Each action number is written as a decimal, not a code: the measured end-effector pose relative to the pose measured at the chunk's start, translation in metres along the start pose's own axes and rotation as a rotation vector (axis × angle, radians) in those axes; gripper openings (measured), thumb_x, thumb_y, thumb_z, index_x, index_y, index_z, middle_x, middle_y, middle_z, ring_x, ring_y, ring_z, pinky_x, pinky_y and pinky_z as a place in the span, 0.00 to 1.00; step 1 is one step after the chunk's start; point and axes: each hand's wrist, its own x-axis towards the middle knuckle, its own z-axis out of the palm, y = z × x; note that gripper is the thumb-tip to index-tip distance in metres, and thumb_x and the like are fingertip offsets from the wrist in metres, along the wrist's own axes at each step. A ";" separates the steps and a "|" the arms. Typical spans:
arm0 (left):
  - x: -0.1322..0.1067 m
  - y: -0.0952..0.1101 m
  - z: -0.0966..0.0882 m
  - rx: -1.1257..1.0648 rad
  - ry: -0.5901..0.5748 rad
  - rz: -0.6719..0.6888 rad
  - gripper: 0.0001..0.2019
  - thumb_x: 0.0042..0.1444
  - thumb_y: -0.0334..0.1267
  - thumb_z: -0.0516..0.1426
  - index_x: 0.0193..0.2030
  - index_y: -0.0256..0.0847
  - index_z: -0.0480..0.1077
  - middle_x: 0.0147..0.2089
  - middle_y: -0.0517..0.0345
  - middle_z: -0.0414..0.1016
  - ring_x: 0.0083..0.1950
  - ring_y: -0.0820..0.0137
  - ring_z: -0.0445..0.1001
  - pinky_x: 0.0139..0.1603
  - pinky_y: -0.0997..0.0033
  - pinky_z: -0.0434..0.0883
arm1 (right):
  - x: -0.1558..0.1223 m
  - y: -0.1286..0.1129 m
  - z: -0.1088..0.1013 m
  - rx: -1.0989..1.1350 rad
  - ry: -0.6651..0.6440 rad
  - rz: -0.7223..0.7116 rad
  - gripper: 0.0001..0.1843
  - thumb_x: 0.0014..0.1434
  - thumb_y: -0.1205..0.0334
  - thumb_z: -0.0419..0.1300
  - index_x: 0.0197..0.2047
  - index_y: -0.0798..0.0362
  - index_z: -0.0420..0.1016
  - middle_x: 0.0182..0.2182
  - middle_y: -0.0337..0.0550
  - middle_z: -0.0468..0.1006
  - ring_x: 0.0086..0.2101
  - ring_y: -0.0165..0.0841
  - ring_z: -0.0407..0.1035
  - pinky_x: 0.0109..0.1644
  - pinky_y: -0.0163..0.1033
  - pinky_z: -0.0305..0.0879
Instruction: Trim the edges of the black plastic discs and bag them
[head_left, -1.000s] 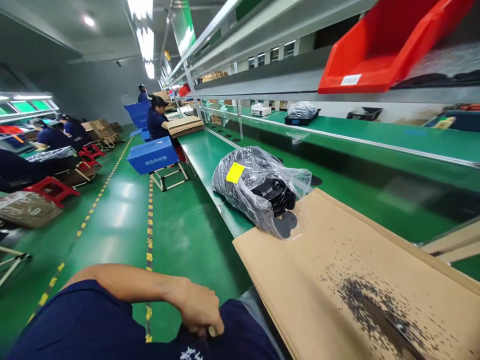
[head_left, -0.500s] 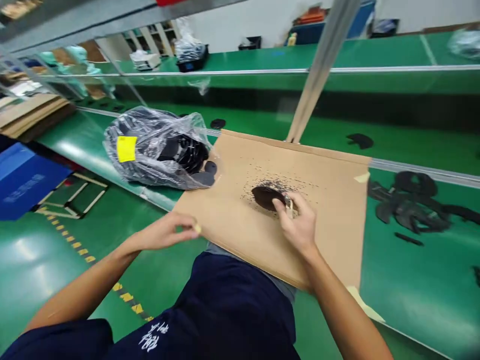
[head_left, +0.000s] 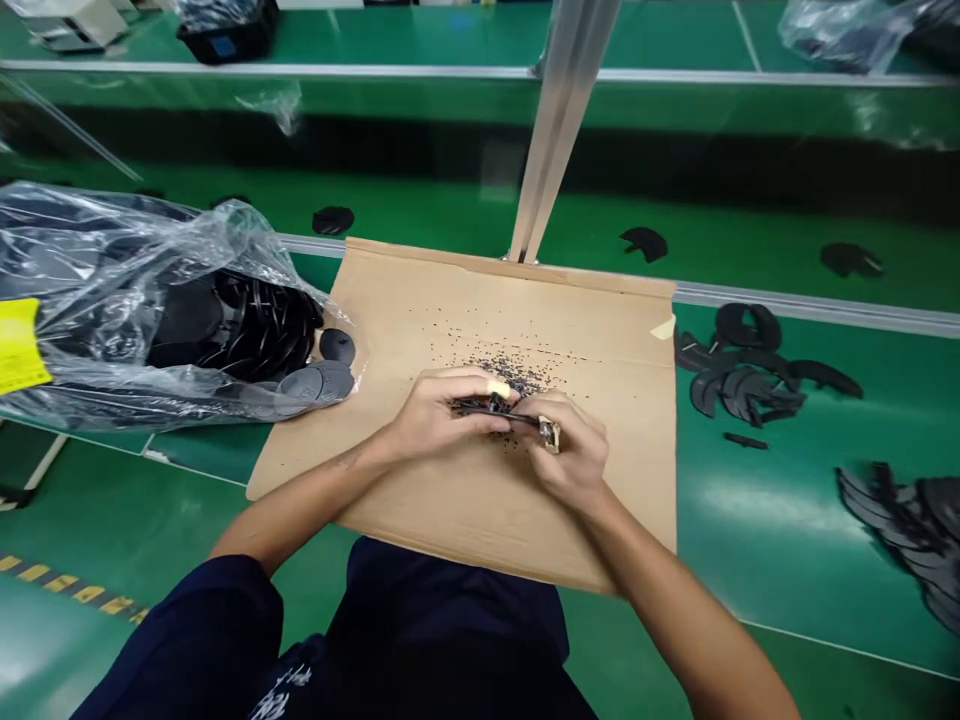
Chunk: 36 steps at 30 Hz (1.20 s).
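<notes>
At the far left, well apart from the left hand, a crinkled clear plastic bag [head_left: 112, 240] with a smooth yellow label [head_left: 21, 345] lies on its side, its mouth facing the hand. Glossy black discs [head_left: 274, 325] are packed inside, and a few flat, matte discs [head_left: 319, 383] rest at the opening. The left hand [head_left: 431, 415], pale tape [head_left: 498, 388] wrapped round a fingertip, pinches a thin black disc [head_left: 521, 417] seen nearly edge-on. Below the hands lies a smooth brown cardboard sheet [head_left: 450, 500]; just beyond them, fine black crumbs [head_left: 510, 365] are scattered over it. The right hand [head_left: 574, 445] is closed around a small metal tool [head_left: 550, 433] at the disc's right end; the tool's working edge is hidden. Right of that hand, on the smooth green worktop [head_left: 750, 520], sit a loose heap of crescent-shaped black pieces [head_left: 750, 380] and, farther right, a blurred second heap [head_left: 919, 530] of ridged, curved pieces.

Half a second ago the left hand was apart from the disc, near the cardboard's edge, and the right hand alone held the disc, its broad face showing; now both hands meet over the cardboard.
</notes>
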 end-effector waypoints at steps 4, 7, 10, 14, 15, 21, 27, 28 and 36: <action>-0.003 -0.012 0.002 0.006 -0.017 0.083 0.13 0.61 0.44 0.65 0.48 0.39 0.80 0.41 0.51 0.83 0.42 0.71 0.81 0.45 0.72 0.79 | -0.006 0.008 0.000 -0.031 -0.042 -0.018 0.11 0.59 0.74 0.64 0.42 0.49 0.75 0.33 0.42 0.80 0.32 0.35 0.75 0.35 0.41 0.74; -0.007 -0.020 0.003 -0.002 -0.031 0.091 0.15 0.61 0.45 0.64 0.50 0.40 0.79 0.41 0.51 0.83 0.42 0.71 0.81 0.44 0.71 0.79 | -0.010 0.013 -0.001 -0.053 -0.103 -0.001 0.12 0.59 0.73 0.63 0.44 0.49 0.75 0.35 0.44 0.81 0.33 0.35 0.76 0.37 0.42 0.75; -0.010 -0.022 0.005 -0.001 0.014 0.083 0.13 0.62 0.44 0.65 0.50 0.41 0.79 0.41 0.52 0.84 0.41 0.70 0.81 0.43 0.70 0.78 | -0.012 0.016 -0.001 -0.068 -0.129 0.034 0.11 0.60 0.72 0.63 0.44 0.48 0.76 0.35 0.43 0.82 0.33 0.35 0.77 0.38 0.42 0.75; -0.014 -0.019 0.007 0.046 0.058 0.075 0.10 0.59 0.40 0.67 0.45 0.41 0.80 0.37 0.54 0.83 0.38 0.71 0.80 0.41 0.71 0.77 | -0.013 0.016 -0.002 -0.043 -0.152 0.076 0.10 0.60 0.71 0.63 0.43 0.48 0.76 0.34 0.43 0.81 0.32 0.35 0.76 0.37 0.42 0.75; -0.014 -0.018 0.007 0.059 0.049 0.072 0.09 0.60 0.40 0.66 0.46 0.41 0.80 0.37 0.54 0.83 0.38 0.71 0.80 0.41 0.70 0.77 | -0.013 0.015 -0.002 -0.042 -0.159 0.080 0.09 0.60 0.71 0.63 0.43 0.48 0.76 0.34 0.43 0.81 0.32 0.35 0.76 0.36 0.42 0.75; -0.016 -0.021 0.005 0.055 0.026 0.075 0.11 0.64 0.40 0.63 0.51 0.40 0.78 0.41 0.51 0.84 0.41 0.70 0.80 0.44 0.69 0.77 | -0.013 0.016 -0.001 -0.039 -0.174 0.110 0.08 0.60 0.70 0.65 0.41 0.49 0.76 0.32 0.42 0.80 0.31 0.34 0.75 0.34 0.40 0.73; -0.018 -0.019 0.006 0.099 0.054 0.066 0.06 0.60 0.39 0.66 0.42 0.41 0.80 0.35 0.56 0.84 0.35 0.72 0.80 0.39 0.72 0.76 | -0.014 0.017 0.001 0.012 -0.184 0.118 0.08 0.59 0.71 0.66 0.41 0.49 0.76 0.33 0.42 0.81 0.32 0.34 0.76 0.35 0.40 0.73; -0.018 -0.019 0.006 0.103 0.049 0.061 0.06 0.61 0.39 0.65 0.43 0.41 0.80 0.36 0.56 0.84 0.36 0.72 0.80 0.39 0.72 0.76 | -0.014 0.017 0.002 0.020 -0.182 0.123 0.09 0.59 0.71 0.66 0.41 0.49 0.76 0.33 0.42 0.81 0.32 0.34 0.76 0.36 0.40 0.73; -0.017 -0.018 -0.002 -0.190 -0.070 -0.107 0.26 0.68 0.58 0.51 0.55 0.40 0.79 0.45 0.47 0.83 0.47 0.65 0.79 0.50 0.62 0.75 | -0.009 0.009 0.002 0.089 -0.107 0.217 0.05 0.61 0.67 0.67 0.38 0.49 0.76 0.33 0.41 0.81 0.33 0.33 0.76 0.38 0.39 0.74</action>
